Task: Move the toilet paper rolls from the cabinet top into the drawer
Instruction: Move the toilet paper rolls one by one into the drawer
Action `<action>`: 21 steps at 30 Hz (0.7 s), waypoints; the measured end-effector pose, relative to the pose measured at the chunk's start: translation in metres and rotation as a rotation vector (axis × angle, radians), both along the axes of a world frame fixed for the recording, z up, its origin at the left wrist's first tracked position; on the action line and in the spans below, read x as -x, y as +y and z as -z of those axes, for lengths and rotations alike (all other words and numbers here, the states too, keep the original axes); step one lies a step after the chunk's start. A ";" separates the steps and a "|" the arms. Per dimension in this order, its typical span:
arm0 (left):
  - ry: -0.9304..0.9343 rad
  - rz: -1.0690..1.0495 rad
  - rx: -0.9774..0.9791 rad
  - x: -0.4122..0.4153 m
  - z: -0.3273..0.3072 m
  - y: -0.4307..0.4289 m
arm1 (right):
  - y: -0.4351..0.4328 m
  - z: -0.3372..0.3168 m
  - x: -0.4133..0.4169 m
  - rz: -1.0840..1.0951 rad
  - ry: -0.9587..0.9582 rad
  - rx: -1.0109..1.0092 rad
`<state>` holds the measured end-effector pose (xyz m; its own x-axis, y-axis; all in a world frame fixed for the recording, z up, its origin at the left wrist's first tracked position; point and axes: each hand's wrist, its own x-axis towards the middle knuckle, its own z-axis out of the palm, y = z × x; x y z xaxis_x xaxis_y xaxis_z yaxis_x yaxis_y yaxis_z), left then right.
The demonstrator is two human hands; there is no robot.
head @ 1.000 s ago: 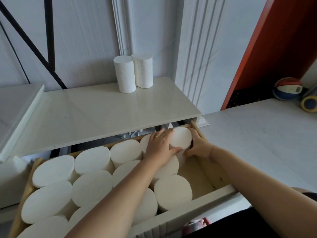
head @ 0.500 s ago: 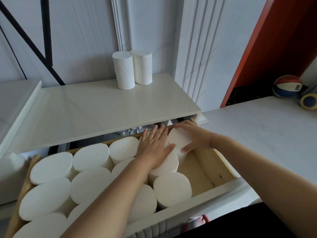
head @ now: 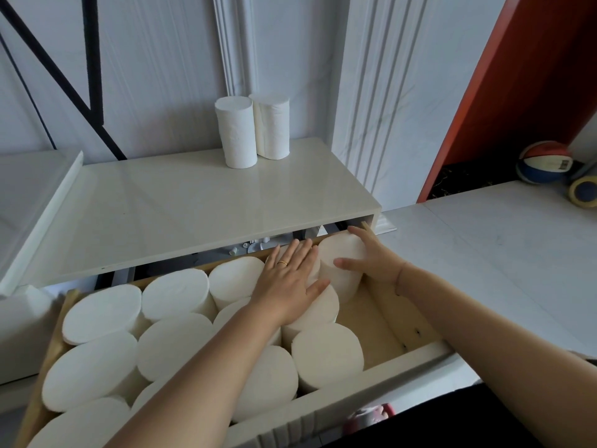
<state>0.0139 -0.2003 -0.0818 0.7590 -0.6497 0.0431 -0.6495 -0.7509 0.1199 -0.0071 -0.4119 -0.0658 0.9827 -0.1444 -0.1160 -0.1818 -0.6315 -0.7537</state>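
**Cabinet top** (head: 193, 215): pale slab across the middle of the frame. Two toilet paper rolls stand upright at its upper centre against the wall, touching side by side: the left roll (head: 235, 130) and the right roll (head: 273, 124).

**Drawer** (head: 384, 321): pulled open below the slab, filling the lower frame. Packed rolls (head: 174, 344) stand on end, tight together from its left wall to past the middle. A strip of wooden floor shows on the right.

**Ball** (head: 544, 162): on the floor, upper right of the frame.

**Corner roll** (head: 342, 253): upright in the drawer's upper right corner, just beside the packed rolls.

**Left hand** (head: 290, 279): fingers straight, palm flat on the roll tops left of the corner roll, clasping nothing. A ring (head: 283, 262) sits on one finger.

**Right hand** (head: 374, 260): fingers over the corner roll's far top edge, thumb across its near side, gripping it.
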 end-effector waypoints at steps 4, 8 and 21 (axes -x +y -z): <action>-0.009 0.035 -0.003 0.003 0.001 0.004 | -0.002 0.005 -0.001 0.032 0.044 0.012; -0.007 0.077 -0.002 0.008 0.003 0.009 | 0.002 0.010 -0.003 0.081 -0.005 0.052; -0.170 0.000 0.129 0.015 -0.004 0.011 | 0.020 -0.004 0.005 0.135 -0.208 0.151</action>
